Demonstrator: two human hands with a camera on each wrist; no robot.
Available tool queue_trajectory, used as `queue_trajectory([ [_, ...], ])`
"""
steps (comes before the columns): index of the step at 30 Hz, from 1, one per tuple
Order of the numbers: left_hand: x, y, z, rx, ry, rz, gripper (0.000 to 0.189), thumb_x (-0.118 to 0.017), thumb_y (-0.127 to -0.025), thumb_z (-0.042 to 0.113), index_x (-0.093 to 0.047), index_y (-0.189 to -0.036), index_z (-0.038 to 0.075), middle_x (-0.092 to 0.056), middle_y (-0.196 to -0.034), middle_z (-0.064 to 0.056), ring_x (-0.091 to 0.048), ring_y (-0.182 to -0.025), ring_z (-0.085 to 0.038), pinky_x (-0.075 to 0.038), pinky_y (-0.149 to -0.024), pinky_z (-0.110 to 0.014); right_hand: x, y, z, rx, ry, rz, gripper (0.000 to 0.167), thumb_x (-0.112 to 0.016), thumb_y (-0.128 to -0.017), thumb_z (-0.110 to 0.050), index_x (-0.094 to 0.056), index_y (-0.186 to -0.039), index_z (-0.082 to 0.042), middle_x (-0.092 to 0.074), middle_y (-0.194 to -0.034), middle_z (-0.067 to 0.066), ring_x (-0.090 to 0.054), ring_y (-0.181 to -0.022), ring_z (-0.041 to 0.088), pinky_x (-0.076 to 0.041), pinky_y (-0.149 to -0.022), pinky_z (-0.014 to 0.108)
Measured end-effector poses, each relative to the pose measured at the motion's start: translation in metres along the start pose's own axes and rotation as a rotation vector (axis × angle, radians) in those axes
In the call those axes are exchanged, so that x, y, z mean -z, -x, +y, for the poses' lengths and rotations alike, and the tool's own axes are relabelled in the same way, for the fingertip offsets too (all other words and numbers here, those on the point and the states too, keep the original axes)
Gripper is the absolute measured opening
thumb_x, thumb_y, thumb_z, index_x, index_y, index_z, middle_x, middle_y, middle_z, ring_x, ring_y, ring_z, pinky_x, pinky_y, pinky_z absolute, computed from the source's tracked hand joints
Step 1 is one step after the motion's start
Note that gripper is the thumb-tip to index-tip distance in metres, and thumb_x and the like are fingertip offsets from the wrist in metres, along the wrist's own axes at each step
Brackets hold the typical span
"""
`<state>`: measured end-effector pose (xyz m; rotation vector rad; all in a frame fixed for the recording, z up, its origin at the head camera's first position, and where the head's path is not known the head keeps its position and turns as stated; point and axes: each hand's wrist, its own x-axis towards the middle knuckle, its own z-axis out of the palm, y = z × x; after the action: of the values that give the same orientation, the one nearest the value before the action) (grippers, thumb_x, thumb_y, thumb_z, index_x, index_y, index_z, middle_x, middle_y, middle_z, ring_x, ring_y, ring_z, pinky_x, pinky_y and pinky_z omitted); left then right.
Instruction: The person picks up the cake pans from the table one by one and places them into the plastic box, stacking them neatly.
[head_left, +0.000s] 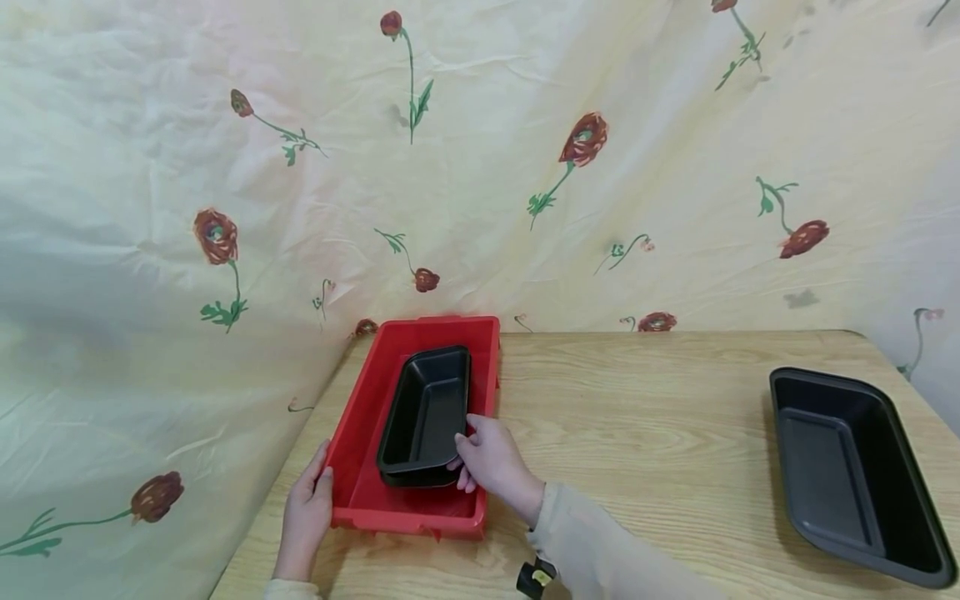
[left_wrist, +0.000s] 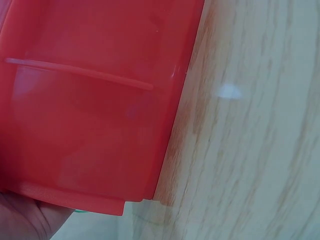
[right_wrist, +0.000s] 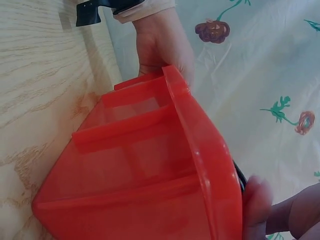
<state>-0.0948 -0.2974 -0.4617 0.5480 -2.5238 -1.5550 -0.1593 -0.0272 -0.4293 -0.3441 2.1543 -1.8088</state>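
A red plastic bin (head_left: 360, 492) stands lengthwise on the table, with a black loaf pan (head_left: 431, 408) inside it. My left hand (head_left: 306, 508) holds the bin's left rim near its front corner; the left wrist view shows part of that hand (left_wrist: 30, 217) under the rim. With thumb and fingers, my right hand (head_left: 491, 462) pinches the near right corner of the loaf pan. In the right wrist view, my right hand's fingers (right_wrist: 256, 205) appear blurred beside the bin's wall, which hides most of the pan. Whether a second pan is nested below cannot be told.
Another black loaf pan (head_left: 832, 475) lies on the right side of the wooden table (head_left: 637, 433). A flowered cloth (head_left: 480, 192) hangs behind the table and along its left side.
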Motion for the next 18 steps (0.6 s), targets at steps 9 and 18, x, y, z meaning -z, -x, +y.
queue_trajectory([
  [9, 0.0, -0.001, 0.0, -0.009, 0.007, -0.004, 0.05, -0.036, -0.105, 0.008, -0.027, -0.154, 0.012, -0.026, -0.157, -0.017, -0.026, -0.142, -0.038, -0.029, -0.112, -0.054, 0.005, 0.004, -0.005, -0.024, 0.079, -0.044, 0.059, -0.058, -0.097, -0.006, -0.031, -0.145, 0.013, -0.07, -0.074, 0.006, -0.054, -0.039, 0.014, -0.049, -0.041, 0.024],
  [18, -0.001, -0.001, 0.0, 0.042, 0.01, -0.02, 0.051, -0.034, -0.106, 0.013, -0.023, -0.156, 0.019, -0.024, -0.159, -0.014, -0.028, -0.141, -0.039, -0.036, -0.107, -0.053, 0.007, 0.012, -0.01, -0.065, 0.098, -0.071, 0.066, -0.062, -0.094, -0.006, -0.027, -0.149, 0.009, -0.067, -0.073, 0.009, -0.058, -0.043, 0.017, -0.051, -0.044, 0.025],
])
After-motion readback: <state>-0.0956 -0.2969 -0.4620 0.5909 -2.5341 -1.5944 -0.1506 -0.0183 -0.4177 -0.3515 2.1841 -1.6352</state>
